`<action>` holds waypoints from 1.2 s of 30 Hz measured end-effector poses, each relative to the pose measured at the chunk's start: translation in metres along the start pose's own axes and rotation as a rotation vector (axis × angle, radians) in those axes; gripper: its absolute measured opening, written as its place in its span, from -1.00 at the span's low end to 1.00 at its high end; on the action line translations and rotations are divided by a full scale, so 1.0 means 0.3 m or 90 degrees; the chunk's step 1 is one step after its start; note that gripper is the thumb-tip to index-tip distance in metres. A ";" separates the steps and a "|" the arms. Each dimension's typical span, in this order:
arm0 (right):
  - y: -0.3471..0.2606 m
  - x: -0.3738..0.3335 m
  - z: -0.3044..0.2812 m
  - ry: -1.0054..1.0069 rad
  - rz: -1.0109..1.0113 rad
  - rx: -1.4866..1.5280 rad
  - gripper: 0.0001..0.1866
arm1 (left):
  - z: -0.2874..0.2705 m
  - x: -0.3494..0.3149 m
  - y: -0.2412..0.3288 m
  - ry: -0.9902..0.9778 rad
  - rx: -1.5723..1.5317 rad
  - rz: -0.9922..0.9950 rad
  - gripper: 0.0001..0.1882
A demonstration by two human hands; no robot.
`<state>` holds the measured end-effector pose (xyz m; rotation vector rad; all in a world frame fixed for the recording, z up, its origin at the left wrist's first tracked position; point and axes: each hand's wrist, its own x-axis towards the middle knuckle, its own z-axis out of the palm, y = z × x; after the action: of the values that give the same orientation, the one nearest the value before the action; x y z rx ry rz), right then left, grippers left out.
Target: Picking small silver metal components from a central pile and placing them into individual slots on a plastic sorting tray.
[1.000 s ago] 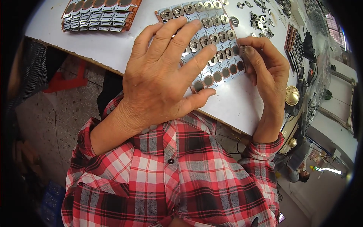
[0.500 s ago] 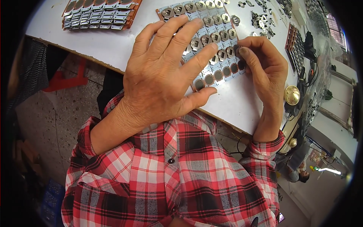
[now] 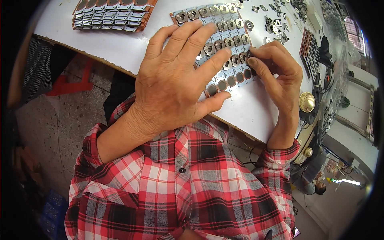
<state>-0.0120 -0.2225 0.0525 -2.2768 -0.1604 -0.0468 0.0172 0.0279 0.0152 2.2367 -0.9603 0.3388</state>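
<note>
Under my hands lies a light-blue circuit board panel with several rows of small round units. Silvery metal clips with cut-out centres sit on most rows. The nearest row shows dark round pads instead. My left hand rests spread across the panel's left part, fingers apart, and hides many of the units. At the panel's right edge my right hand has thumb and forefinger pinched together beside the end of a clip row. Something small and dark shows at these fingertips; its kind is hidden.
A stack of similar panels stands at the far left of the white table. Loose metal clips lie scattered beyond the panel. Another panel stack and a brass-coloured dome are on the right.
My right thumb has moved slightly left and nearer along the panel's right edge. My left hand keeps its place on the panel. The whole view has shifted a little.
</note>
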 end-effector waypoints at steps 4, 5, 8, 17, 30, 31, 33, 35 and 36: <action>0.012 0.007 -0.003 -0.009 -0.007 0.039 -0.85 | 0.001 -0.003 0.000 0.000 -0.011 -0.007 -0.30; 0.022 0.005 -0.002 -0.003 0.004 0.079 -0.85 | 0.003 -0.006 0.001 0.003 -0.011 -0.009 -0.30; 0.015 0.004 -0.002 0.013 0.068 0.151 -0.85 | 0.014 -0.005 -0.003 0.011 -0.023 -0.015 -0.31; 0.018 0.004 0.007 0.024 0.059 0.112 -0.84 | 0.011 -0.006 -0.004 0.018 -0.028 -0.014 -0.32; 0.057 0.151 0.041 0.146 -0.068 -0.196 -0.87 | 0.028 -0.008 -0.010 0.041 -0.025 -0.007 -0.33; 0.037 0.133 0.032 0.153 -0.013 -0.123 -0.87 | 0.030 -0.010 -0.010 0.049 -0.026 0.001 -0.35; -0.026 0.092 0.007 0.155 0.133 -0.006 -0.82 | 0.020 -0.009 -0.011 0.051 -0.042 -0.002 -0.36; -0.080 0.050 0.026 0.182 0.108 0.078 -0.82 | 0.014 -0.006 -0.015 0.051 -0.062 0.000 -0.37; -0.098 0.028 0.031 0.188 0.104 0.110 -0.86 | 0.006 -0.007 -0.018 0.049 -0.075 0.001 -0.36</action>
<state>-0.0079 -0.1956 0.0695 -2.0752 0.1702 -0.2720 0.0196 0.0305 0.0101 2.1011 -0.9175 0.3573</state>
